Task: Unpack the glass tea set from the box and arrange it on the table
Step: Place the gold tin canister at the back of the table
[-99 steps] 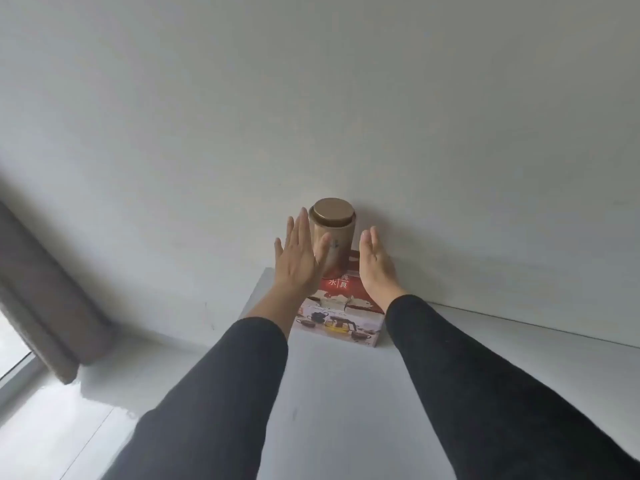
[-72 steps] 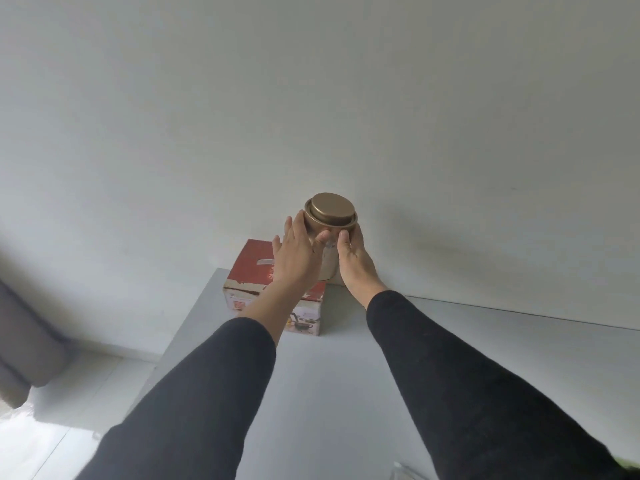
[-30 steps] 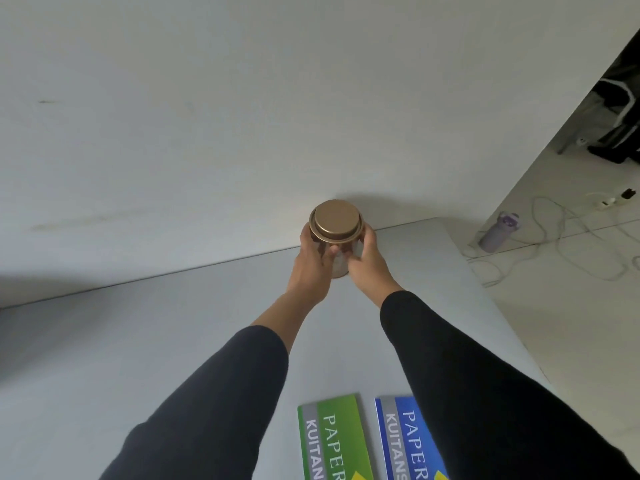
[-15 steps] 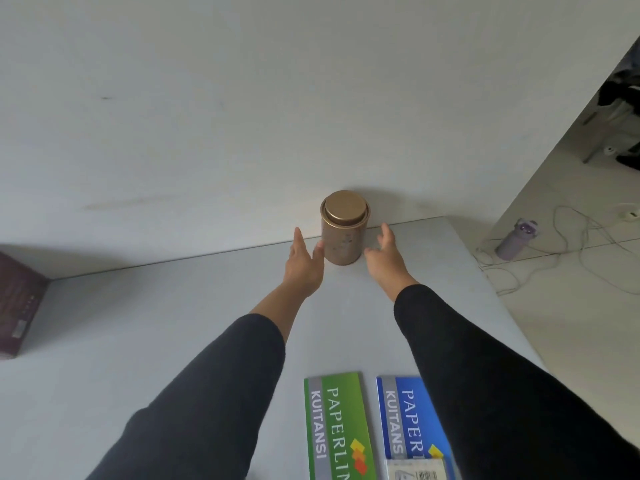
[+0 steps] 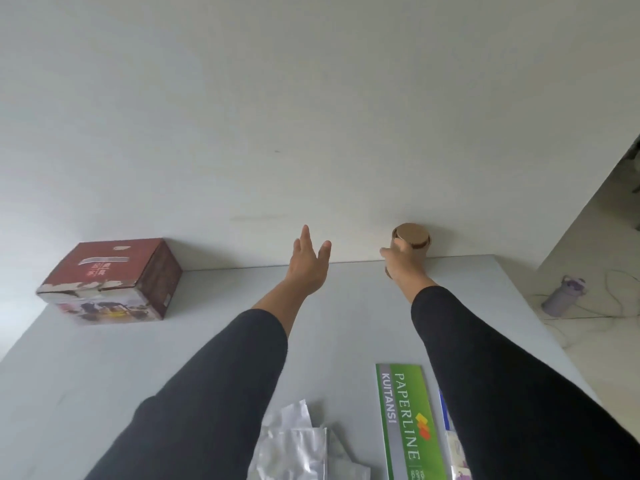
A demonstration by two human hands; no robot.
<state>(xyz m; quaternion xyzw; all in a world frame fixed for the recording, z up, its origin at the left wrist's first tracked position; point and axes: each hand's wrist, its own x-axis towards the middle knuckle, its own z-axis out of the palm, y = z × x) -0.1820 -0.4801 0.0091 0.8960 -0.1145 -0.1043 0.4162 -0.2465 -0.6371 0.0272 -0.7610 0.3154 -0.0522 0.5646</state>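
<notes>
Head view: left hand [image 5: 309, 263], at frame centre, hangs above the table [image 5: 86, 368] with its fingers [image 5: 304, 237] spread wide and straight, thumb apart from them, holding and touching nothing. Right hand [image 5: 403, 268], to the right of centre, has its fingers loosely curled at the near side of the tin [image 5: 412, 237]; whether they press on it or only lie close cannot be told, since the hand hides the tin's lower body. Both forearms wear black, smooth, close-fitting sleeves [image 5: 221, 379].

The tin is a round upright cylinder with a flat, matte golden-brown lid, standing at the table's far edge against the wall [image 5: 311, 98]. The box [image 5: 110, 282] sits at the left of the frame, well apart from both hands, near the far left corner of the table. It is cardboard, rectangular, dark red on top with pale print, a printed photo on its near face, and its top front edge looks torn and whitish. It appears shut.

The table is flat, pale grey and matte. At the bottom centre lie crinkled, shiny silver foil pouches [image 5: 294, 441]. Right of them lies a flat green booklet [image 5: 407, 420] with white lettering, its right neighbour mostly hidden under the right sleeve. A lilac bottle [image 5: 562, 294] stands on the floor at right.
</notes>
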